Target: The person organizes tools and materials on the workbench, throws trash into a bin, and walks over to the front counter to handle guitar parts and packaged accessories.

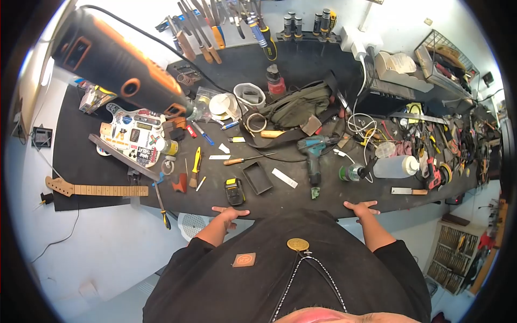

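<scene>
My left hand (229, 213) rests at the front edge of the dark workbench (215, 185), fingers spread, holding nothing. Just beyond it stands a black and yellow tape measure (234, 191). To the right of that lies an open black box (258, 178). My right hand (362, 208) is also on the bench edge, its fingers apart and nothing in it. A teal cordless drill (313, 159) lies ahead, between the two hands. Beyond my right hand are a small green-based bottle (353, 173) and a translucent white bottle (396, 167).
A large black and orange tool (129, 75) hangs close at upper left. A sticker-covered guitar body (134, 134) and a guitar neck (107, 190) are on the left. An olive bag (296, 107) lies at the back. Tangled tools crowd the far right.
</scene>
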Tool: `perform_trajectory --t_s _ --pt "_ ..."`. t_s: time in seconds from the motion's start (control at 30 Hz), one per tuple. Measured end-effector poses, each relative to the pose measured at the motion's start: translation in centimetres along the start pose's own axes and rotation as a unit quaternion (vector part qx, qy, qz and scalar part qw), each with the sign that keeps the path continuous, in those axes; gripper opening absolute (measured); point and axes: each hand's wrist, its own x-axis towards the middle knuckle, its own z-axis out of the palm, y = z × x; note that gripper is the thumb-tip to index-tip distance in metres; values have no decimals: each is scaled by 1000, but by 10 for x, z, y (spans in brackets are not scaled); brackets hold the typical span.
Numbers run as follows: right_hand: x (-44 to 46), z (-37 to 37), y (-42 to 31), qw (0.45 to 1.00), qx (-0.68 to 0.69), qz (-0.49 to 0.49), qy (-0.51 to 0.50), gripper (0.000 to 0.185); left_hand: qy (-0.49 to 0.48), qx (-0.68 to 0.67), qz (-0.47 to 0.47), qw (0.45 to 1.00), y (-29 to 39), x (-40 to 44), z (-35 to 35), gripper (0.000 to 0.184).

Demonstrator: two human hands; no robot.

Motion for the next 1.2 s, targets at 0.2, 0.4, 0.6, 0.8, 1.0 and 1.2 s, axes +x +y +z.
perform_trajectory --t_s 0.2,0.4,0.6,0.8,1.0,1.2 --pt "18 6 5 999 -25 -5 22 167 -14 -1 -1 1000 -7 16 -2 112" --pt "9 0 -1 1000 -10 1 -1 172 -66 -8 14 998 -28 62 -12 118" --pt "52 16 18 997 -61 -16 42 167 -51 -34 49 997 -2 34 -5 117" --pt "0 -1 2 1000 -9 -9 23 168 -36 -38 23 998 -29 54 -6 102" --pt "-11 -3 -3 1000 -10 11 17 165 60 -27 33 997 -2 2 11 99" --pt "17 12 11 998 -7 -19 63 166 -5 -53 101 993 -24 30 5 98"
